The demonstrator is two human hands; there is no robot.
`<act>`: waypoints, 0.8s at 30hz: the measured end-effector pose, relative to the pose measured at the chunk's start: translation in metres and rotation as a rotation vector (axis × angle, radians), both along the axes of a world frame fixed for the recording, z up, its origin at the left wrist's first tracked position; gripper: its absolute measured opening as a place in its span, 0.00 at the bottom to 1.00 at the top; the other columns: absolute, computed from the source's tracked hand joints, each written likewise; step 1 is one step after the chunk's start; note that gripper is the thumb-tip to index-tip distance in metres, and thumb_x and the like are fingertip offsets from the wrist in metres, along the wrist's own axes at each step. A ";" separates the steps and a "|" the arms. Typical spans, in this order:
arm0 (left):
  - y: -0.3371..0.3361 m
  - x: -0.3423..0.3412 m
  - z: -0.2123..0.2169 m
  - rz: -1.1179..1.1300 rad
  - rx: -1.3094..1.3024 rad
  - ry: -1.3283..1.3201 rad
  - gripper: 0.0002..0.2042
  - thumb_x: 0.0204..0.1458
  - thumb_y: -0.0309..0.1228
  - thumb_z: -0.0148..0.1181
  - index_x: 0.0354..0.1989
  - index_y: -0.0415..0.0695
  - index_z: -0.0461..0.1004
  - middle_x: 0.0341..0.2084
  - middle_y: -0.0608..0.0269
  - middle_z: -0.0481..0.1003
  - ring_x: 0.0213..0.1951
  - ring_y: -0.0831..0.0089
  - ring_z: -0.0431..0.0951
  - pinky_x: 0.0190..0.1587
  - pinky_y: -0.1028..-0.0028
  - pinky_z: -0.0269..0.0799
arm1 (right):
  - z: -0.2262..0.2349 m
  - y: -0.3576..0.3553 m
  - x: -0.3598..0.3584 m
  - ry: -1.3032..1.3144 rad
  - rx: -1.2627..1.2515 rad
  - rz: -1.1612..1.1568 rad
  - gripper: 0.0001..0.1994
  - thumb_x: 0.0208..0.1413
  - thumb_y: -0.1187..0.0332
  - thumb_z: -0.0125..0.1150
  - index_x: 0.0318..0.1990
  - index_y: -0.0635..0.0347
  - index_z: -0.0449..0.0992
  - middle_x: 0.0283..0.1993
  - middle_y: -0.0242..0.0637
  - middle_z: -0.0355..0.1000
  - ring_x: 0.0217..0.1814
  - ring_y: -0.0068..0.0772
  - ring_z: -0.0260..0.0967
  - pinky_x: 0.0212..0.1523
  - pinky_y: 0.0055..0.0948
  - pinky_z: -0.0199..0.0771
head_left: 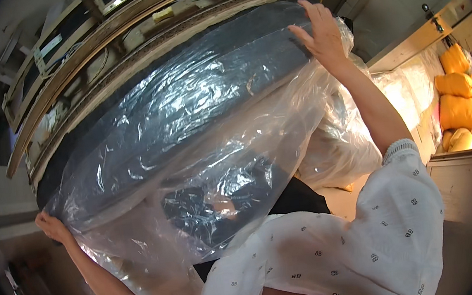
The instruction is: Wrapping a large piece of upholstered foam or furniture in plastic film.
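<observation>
A clear, shiny plastic sheet (200, 93) lies spread over a long dark surface in front of me and hangs down over its near side toward my lap. My left hand (52, 226) is at the near left corner, its fingers closed on the sheet's edge. At the far right end, my right hand (325, 33) has its thumb and fingers apart and touches the sheet. The film is wrinkled along the middle and bunched below the right hand. Dark material (301, 198) shows under the hanging part, close to my body.
Beyond the dark surface runs a long machine frame with wooden rails (138, 21), cables and a small yellow block (162, 15). More crumpled clear plastic (342, 152) is heaped at the right. Further right, yellow bundles (458, 96) are stacked near a cabinet (461, 184).
</observation>
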State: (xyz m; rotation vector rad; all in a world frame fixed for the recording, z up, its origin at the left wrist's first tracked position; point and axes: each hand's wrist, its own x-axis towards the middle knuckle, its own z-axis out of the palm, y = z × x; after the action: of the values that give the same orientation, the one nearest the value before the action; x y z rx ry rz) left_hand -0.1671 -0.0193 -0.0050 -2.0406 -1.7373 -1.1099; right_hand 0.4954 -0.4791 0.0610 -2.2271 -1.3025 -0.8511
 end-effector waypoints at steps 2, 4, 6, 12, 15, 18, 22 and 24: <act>-0.001 0.000 0.002 -0.005 -0.032 -0.002 0.14 0.56 0.36 0.46 0.40 0.36 0.67 0.37 0.48 0.71 0.40 0.53 0.71 0.44 0.63 0.63 | 0.014 0.013 0.004 -0.189 -0.009 -0.177 0.27 0.47 0.59 0.61 0.55 0.56 0.64 0.38 0.40 0.65 0.42 0.40 0.63 0.42 0.35 0.63; -0.002 0.006 0.002 -0.024 -0.050 -0.003 0.14 0.57 0.36 0.46 0.41 0.36 0.67 0.37 0.47 0.71 0.40 0.52 0.71 0.44 0.64 0.63 | 0.012 0.017 0.039 -0.244 -0.032 -0.133 0.21 0.46 0.59 0.61 0.48 0.52 0.70 0.33 0.37 0.65 0.38 0.36 0.62 0.39 0.33 0.62; -0.002 0.004 0.002 -0.039 -0.043 0.004 0.14 0.57 0.36 0.46 0.41 0.36 0.67 0.37 0.47 0.71 0.40 0.52 0.71 0.44 0.64 0.63 | 0.001 0.018 0.070 -0.097 -0.137 -0.017 0.17 0.47 0.60 0.60 0.45 0.52 0.72 0.32 0.35 0.66 0.38 0.35 0.63 0.39 0.33 0.62; 0.006 -0.007 -0.001 0.003 -0.068 -0.004 0.15 0.57 0.37 0.45 0.41 0.36 0.67 0.38 0.48 0.71 0.42 0.54 0.71 0.45 0.64 0.63 | -0.001 0.008 0.062 0.419 0.097 -0.100 0.12 0.54 0.57 0.50 0.36 0.56 0.69 0.25 0.41 0.71 0.31 0.46 0.69 0.33 0.38 0.66; 0.006 -0.007 -0.001 -0.005 -0.079 -0.007 0.15 0.57 0.38 0.45 0.40 0.36 0.67 0.38 0.48 0.70 0.42 0.54 0.70 0.45 0.64 0.63 | 0.018 -0.005 0.035 0.384 0.093 -0.170 0.13 0.54 0.57 0.51 0.39 0.55 0.66 0.30 0.39 0.69 0.34 0.44 0.67 0.35 0.36 0.65; 0.007 -0.007 0.001 0.026 -0.049 0.034 0.15 0.57 0.39 0.45 0.39 0.37 0.67 0.38 0.48 0.70 0.42 0.54 0.71 0.44 0.64 0.63 | 0.016 -0.005 0.007 -0.090 0.023 0.032 0.12 0.51 0.59 0.54 0.39 0.55 0.66 0.34 0.36 0.68 0.37 0.42 0.65 0.37 0.34 0.63; 0.002 0.003 0.003 0.017 -0.058 0.031 0.15 0.57 0.39 0.45 0.39 0.38 0.67 0.38 0.48 0.71 0.42 0.53 0.71 0.44 0.63 0.63 | -0.019 -0.007 0.020 0.031 -0.011 0.051 0.10 0.48 0.62 0.58 0.34 0.56 0.69 0.31 0.34 0.66 0.35 0.38 0.64 0.37 0.33 0.62; 0.000 0.003 0.002 0.008 -0.059 0.037 0.15 0.57 0.38 0.44 0.40 0.38 0.67 0.37 0.48 0.71 0.41 0.52 0.71 0.44 0.62 0.64 | -0.022 -0.006 0.023 0.305 0.134 0.087 0.08 0.50 0.64 0.56 0.31 0.58 0.70 0.25 0.36 0.67 0.29 0.37 0.65 0.32 0.33 0.63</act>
State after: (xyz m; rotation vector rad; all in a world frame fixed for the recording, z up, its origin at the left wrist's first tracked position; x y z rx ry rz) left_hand -0.1644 -0.0196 -0.0030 -2.0727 -1.7787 -1.0232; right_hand 0.5188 -0.4848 0.0389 -2.0809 -1.1524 -0.5250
